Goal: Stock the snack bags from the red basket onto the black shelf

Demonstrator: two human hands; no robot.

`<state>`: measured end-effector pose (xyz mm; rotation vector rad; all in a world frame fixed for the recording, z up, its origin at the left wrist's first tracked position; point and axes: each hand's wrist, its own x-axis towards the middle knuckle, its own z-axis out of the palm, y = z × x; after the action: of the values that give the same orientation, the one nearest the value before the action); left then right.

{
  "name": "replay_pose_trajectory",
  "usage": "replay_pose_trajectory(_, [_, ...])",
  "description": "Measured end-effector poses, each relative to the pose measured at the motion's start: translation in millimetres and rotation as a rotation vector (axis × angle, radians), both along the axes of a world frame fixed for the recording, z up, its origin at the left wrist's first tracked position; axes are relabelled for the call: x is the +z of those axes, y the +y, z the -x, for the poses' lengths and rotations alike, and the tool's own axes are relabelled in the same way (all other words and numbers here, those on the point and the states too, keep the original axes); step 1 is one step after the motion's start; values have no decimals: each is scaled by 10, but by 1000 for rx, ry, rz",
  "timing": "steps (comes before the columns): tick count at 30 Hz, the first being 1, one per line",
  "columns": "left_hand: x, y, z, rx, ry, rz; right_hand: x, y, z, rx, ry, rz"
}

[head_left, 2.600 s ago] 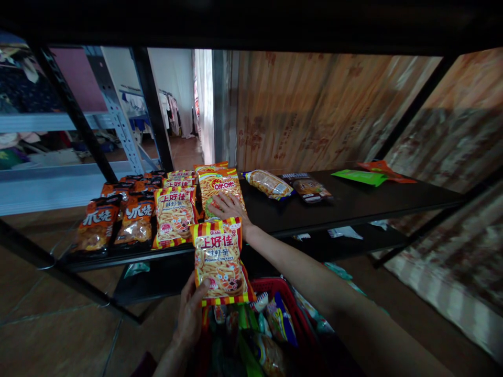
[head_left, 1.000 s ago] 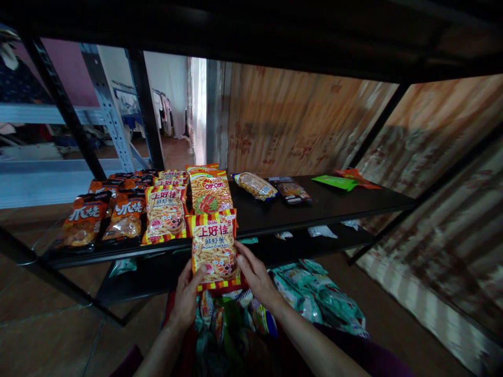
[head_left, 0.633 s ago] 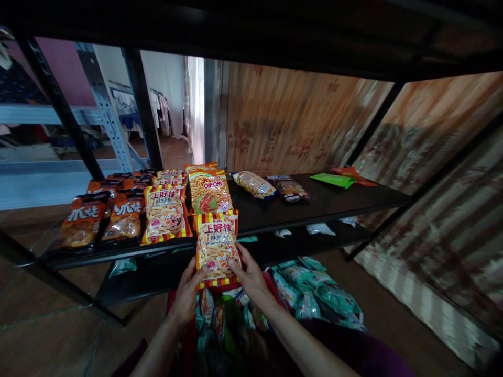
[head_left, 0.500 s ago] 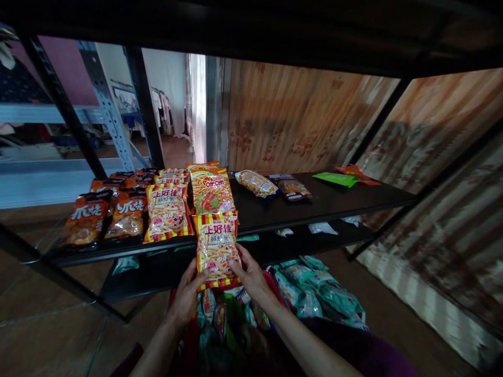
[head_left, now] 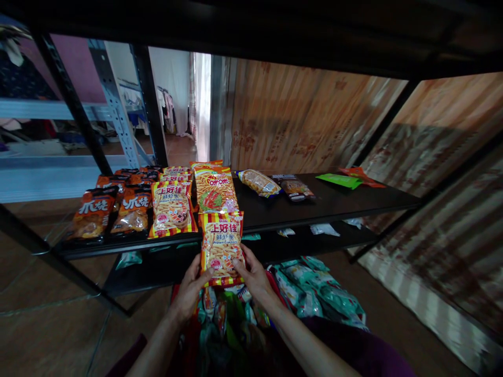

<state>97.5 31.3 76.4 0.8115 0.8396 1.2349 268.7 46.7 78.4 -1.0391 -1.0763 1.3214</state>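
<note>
Between both hands I hold a yellow-and-red bag of prawn crackers (head_left: 222, 250) upright in front of the shelf edge. My left hand (head_left: 193, 285) is closed on its lower left side, thumb on the front. My right hand (head_left: 253, 275) grips the lower right side the same way; the fingers behind the bag are hidden. Just behind it on the black shelf (head_left: 271, 209) stands an orange-yellow snack bag (head_left: 215, 191). To the left is a row of matching prawn cracker bags (head_left: 172, 209), then black-and-orange snack bags (head_left: 93, 214).
Farther right on the shelf lie a clear packet (head_left: 259, 183), a brown packet (head_left: 294, 188), a green packet (head_left: 340, 180) and an orange one (head_left: 363, 177). Below my hands are several mixed packets; teal bags (head_left: 320, 288) are piled to the right. A black post (head_left: 149, 104) stands at left.
The view has shifted slightly, so the shelf and its bags appear a little farther right. Both hands keep hold of the prawn cracker bag, which stays at nearly the same place before the shelf.
</note>
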Motion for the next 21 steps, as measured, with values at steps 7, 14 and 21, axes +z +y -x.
replay_pose_trajectory(7, [84, -15, 0, -23, -132, 123, 68, -34, 4, -19, 18, 24])
replay_pose_trajectory(14, [148, -3, -75, -56, -200, 132, 156, -6, -66, -36, -19, 12])
replay_pose_trajectory(21, [128, -70, -128, -104, -178, 127, 142, -50, -225, -22, -72, -21])
